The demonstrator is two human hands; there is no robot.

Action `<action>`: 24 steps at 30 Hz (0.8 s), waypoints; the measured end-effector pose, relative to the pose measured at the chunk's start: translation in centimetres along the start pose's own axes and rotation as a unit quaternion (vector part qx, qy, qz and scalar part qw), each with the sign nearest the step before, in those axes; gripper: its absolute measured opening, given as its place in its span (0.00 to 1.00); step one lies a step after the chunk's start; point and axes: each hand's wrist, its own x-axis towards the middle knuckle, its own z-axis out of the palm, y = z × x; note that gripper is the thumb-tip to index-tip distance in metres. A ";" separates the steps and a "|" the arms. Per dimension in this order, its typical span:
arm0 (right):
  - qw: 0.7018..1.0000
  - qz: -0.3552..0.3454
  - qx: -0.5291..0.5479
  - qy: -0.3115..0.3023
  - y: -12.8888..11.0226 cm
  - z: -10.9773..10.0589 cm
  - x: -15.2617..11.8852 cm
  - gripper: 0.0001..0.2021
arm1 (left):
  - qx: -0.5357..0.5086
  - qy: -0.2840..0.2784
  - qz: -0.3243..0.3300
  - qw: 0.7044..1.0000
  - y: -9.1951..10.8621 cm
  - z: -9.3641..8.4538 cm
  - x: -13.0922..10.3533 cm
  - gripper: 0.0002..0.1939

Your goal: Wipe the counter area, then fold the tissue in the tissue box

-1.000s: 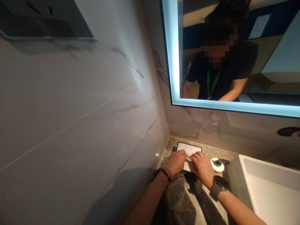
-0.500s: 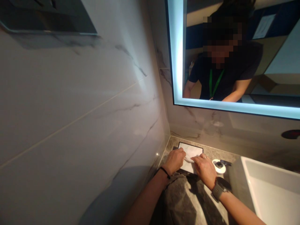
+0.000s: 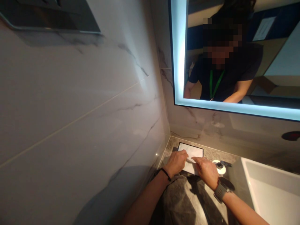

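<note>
On the counter in the corner sits a white tissue box [image 3: 197,152] with a dark edge and faint marble veining. A white tissue [image 3: 190,159] stands out at the middle of its top. My left hand [image 3: 176,163], with a black band at the wrist, pinches the tissue from the left. From the right, my right hand [image 3: 207,171] pinches its other side, thumb and fingers together; a grey watch is on that wrist. Both hands rest over the box and partly cover it. Fingertip detail is small and blurred.
Right of the box stands a round white soap dispenser [image 3: 222,170] with a black pump. Further right is a white basin [image 3: 274,193]. A lit mirror [image 3: 225,105] hangs above, reflecting a person with a green lanyard. A marble-tiled wall [image 3: 93,93] closes the left side.
Both hands have shifted slightly at the tissue, the left a little rightward and the right fingers lying flatter. The box and dispenser have stayed in place.
</note>
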 end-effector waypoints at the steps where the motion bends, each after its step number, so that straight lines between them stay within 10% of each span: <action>1: 1.000 0.006 -0.002 -0.014 0.0 -0.2 0.0 0.20 | 0.014 -0.009 0.010 1.000 0.0 -0.2 0.0 0.13; 16: 0.983 0.045 0.089 -0.156 0.0 -1.2 3.5 0.15 | -0.025 -0.039 -0.007 0.999 -0.3 -1.4 0.9 0.19; 24: 0.982 0.088 0.143 -0.083 0.6 -0.9 2.1 0.19 | -0.061 -0.021 -0.031 0.997 -1.3 0.0 1.6 0.15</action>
